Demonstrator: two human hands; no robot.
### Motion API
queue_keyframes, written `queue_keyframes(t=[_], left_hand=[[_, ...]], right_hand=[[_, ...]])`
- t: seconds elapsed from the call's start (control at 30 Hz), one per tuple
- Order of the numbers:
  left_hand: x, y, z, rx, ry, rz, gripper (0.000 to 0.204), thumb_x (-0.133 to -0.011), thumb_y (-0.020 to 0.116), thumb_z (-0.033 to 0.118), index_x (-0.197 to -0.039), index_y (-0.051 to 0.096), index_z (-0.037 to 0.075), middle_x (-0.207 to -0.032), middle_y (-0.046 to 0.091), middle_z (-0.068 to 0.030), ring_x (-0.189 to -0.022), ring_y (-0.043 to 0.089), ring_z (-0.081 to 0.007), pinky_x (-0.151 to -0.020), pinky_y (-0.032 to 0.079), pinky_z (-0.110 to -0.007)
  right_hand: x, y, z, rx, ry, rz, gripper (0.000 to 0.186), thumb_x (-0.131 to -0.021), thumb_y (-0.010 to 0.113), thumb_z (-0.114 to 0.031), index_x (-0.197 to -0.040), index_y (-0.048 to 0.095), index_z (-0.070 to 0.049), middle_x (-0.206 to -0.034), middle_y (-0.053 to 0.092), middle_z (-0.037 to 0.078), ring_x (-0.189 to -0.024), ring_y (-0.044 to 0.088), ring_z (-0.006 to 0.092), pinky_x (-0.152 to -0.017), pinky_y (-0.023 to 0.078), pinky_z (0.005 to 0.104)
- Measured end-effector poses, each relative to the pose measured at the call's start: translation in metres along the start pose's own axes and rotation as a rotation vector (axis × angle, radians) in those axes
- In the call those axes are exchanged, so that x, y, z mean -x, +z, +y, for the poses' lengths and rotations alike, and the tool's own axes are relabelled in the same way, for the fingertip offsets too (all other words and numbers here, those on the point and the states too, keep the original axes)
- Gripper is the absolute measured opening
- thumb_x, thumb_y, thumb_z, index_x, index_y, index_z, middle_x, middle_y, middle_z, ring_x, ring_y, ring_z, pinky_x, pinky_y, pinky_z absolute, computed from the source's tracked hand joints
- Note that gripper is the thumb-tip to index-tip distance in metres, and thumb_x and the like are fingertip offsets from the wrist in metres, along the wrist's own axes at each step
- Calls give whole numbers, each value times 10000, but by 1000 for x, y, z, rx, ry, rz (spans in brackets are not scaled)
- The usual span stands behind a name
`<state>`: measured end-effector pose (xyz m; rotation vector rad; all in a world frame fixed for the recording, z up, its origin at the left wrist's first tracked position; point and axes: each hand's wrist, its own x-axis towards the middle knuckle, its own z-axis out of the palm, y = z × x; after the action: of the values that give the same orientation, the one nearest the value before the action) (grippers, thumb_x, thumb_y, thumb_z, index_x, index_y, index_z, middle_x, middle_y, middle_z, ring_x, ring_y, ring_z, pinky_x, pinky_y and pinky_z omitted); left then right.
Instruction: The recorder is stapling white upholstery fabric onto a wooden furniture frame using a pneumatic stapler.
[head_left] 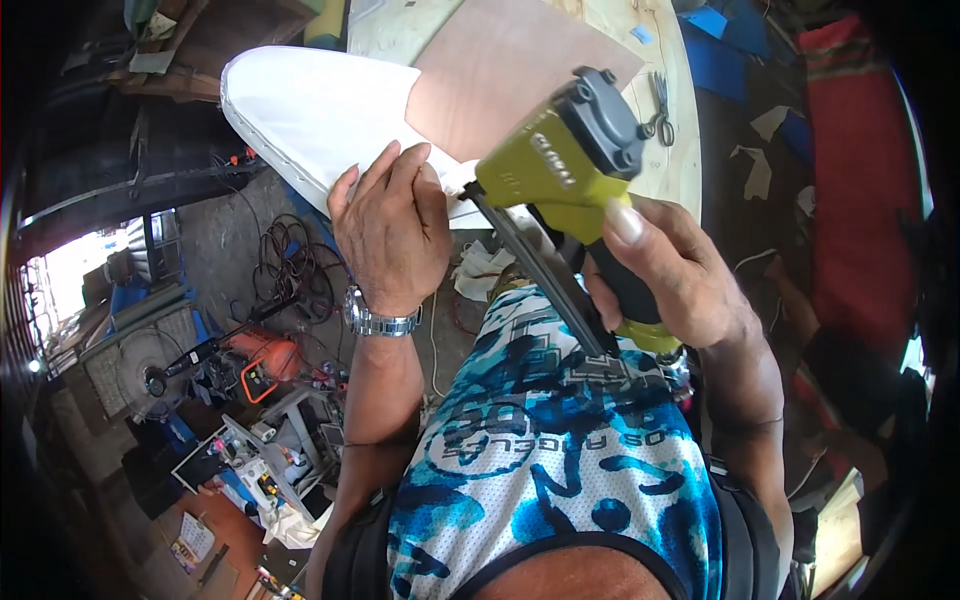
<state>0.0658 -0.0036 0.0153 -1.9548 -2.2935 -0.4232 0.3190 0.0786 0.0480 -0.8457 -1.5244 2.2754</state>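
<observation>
We saw the right hand (670, 285) closed tight in its grip round the black handle of a yellow-green stapler (560, 175), thumb laid along the body, the tool's nose set against the edge of a white panel (300, 110). The long black magazine ran back from the nose toward the person's chest. The left hand (390, 225) lay flat and open on that panel's near edge, fingers spread and pressing the white cloth down just beside the stapler's nose, gripping nothing; a metal watch (380, 320) sat on its wrist. The panel rested partly on a pale wooden surface (660, 60), with bare brown board (500, 70) showing on its back. Scissors (660, 110) lay on the surface, near the stapler's head. Below on the floor, well apart, stood an orange machine (265, 365) and coiled cables (290, 265).
</observation>
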Motion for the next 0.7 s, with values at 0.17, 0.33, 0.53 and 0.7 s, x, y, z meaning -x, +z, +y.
queue_keyframes(t=[0.17, 0.33, 0.53, 0.7], left_hand=[[12, -11, -39, 875, -71, 275, 418, -1018, 442, 248, -1269, 607, -44, -1269, 644, -207, -1206, 595, -303, -1039, 445, -419], [39, -5, -76, 355, 322, 326, 388, -866, 763, 260, -1149, 661, 14, -1170, 685, -128, -1113, 648, -321, -955, 515, -429], [41, 37, -75, 220, 491, 538, 266, -821, 804, 198, -1056, 723, 103, -1101, 720, -50, -1050, 680, -253, -952, 511, -437], [26, 54, -61, 274, 642, 636, 245, -841, 794, 154, -1065, 711, 102, -1088, 723, -57, -998, 704, -270, -895, 537, -434]], right_hand=[[34, -3, 16, -172, -42, 290, 548, -1015, 471, -441, -1186, 579, 69, -640, 583, 80, -540, 546, 140, -553, 436, 275], [47, -13, 36, -114, -207, 153, 607, -963, 494, -530, -1089, 590, 56, -616, 597, 92, -487, 564, 145, -502, 447, 253], [51, 6, 40, 69, -273, 210, 638, -943, 500, -602, -876, 646, 16, -603, 609, 64, -520, 577, 137, -540, 449, 270], [58, 26, 42, 75, -251, 286, 589, -919, 607, -555, -1045, 598, 20, -710, 600, 63, -601, 557, 124, -569, 432, 272]])
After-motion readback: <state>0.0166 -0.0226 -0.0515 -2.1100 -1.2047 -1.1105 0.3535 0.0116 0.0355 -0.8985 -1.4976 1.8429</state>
